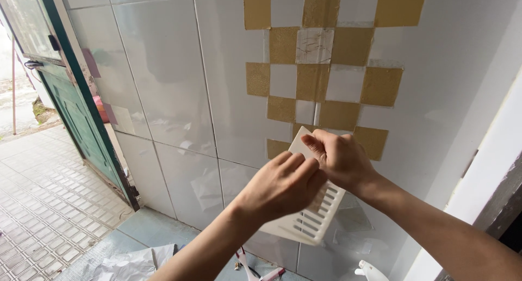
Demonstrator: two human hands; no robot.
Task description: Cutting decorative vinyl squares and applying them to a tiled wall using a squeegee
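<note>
At the tiled wall [163,85], both hands grip a white rack [318,218]: left hand [283,186] fingers curled over it, right hand [340,158] pinching its top edge; aligning next needs steadiness.

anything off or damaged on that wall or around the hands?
Yes. The white tiled wall carries a patchy checkerboard of tan adhesive squares, one centre patch scuffed and clear. Both hands, left hand and right hand, hold a white slotted rack tilted against it. Crumpled paper lies on the floor.

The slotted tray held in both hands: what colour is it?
White, or off-white; the slotted tray shows best in the head view, the only one.
</note>
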